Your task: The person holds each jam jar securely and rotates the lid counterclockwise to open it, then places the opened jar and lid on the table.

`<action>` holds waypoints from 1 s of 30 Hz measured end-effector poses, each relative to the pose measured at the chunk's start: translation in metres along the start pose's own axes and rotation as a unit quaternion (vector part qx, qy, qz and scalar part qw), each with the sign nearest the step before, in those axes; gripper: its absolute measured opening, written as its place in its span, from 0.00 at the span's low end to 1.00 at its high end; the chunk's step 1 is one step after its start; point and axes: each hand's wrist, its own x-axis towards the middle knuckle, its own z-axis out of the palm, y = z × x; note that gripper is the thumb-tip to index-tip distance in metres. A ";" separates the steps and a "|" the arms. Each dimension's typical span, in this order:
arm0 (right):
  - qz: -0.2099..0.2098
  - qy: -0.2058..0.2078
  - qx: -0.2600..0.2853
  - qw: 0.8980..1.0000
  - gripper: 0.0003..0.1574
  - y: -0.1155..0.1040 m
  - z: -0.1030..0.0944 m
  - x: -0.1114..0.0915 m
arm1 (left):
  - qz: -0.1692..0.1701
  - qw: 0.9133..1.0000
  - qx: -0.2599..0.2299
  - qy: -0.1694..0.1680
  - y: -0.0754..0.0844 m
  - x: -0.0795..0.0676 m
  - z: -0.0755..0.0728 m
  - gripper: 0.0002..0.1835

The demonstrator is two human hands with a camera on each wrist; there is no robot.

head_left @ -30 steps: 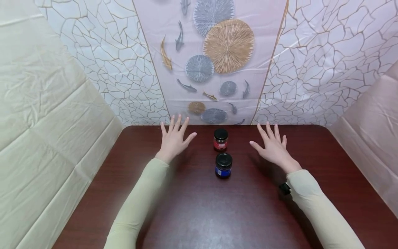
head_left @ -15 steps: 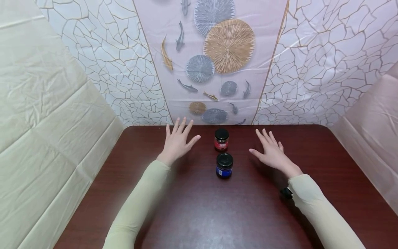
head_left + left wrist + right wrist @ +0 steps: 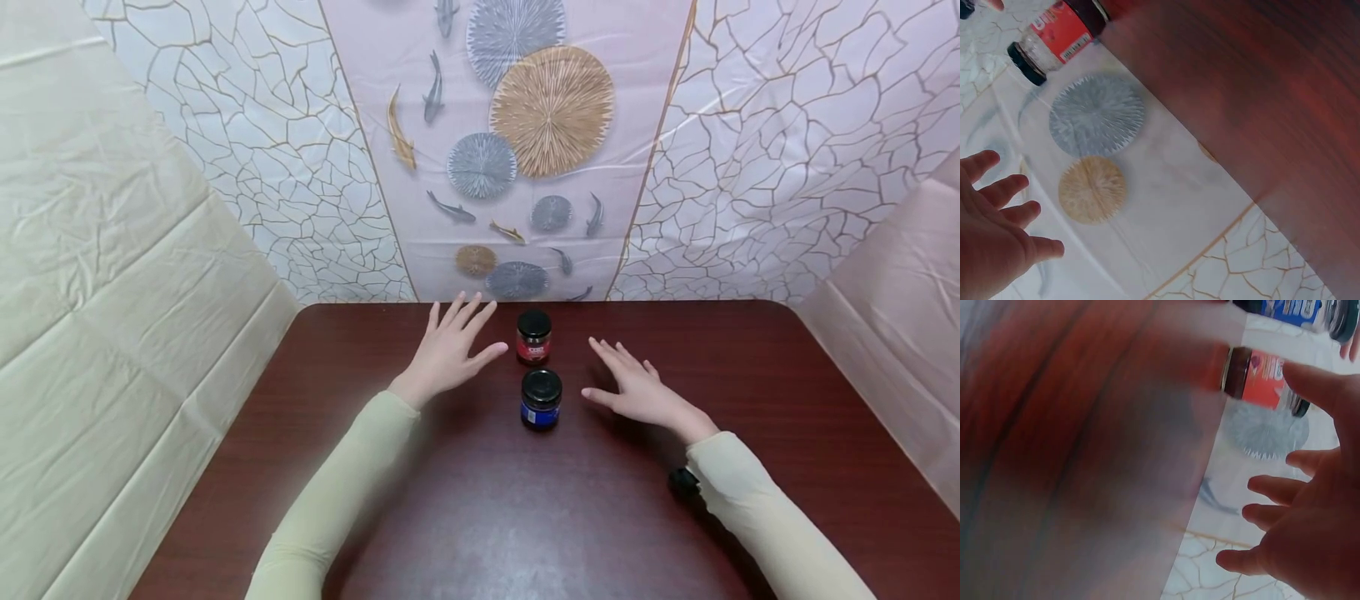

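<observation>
Two jars with black lids stand upright on a dark red-brown table. The jar with a red label [image 3: 533, 340] is the farther one; the jar with a blue label [image 3: 541, 402] stands just in front of it. My left hand [image 3: 447, 350] hovers to the left of the jars, fingers spread, its thumb near the red-label jar but apart from it. To the right, my right hand [image 3: 636, 390] has its fingers extended and its thumb toward the blue-label jar, with a gap between. In the left wrist view the red-label jar [image 3: 1063, 34] lies beyond the fingers. Neither hand holds anything.
The table [image 3: 480, 517] has a straight back edge against a patterned cloth backdrop [image 3: 480, 225]. Pale cloth walls rise on the left [image 3: 135, 292] and the right [image 3: 900, 317]. A small black device [image 3: 683, 482] sits at my right wrist.
My left hand has moved right toward the jars. My right hand has moved left and a little nearer to me, also toward them. Both jars stay in place.
</observation>
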 end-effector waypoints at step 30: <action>-0.052 -0.106 0.062 0.991 0.63 -0.019 0.026 0.000 | 0.140 0.985 -0.090 -0.048 0.032 -0.003 0.005 0.41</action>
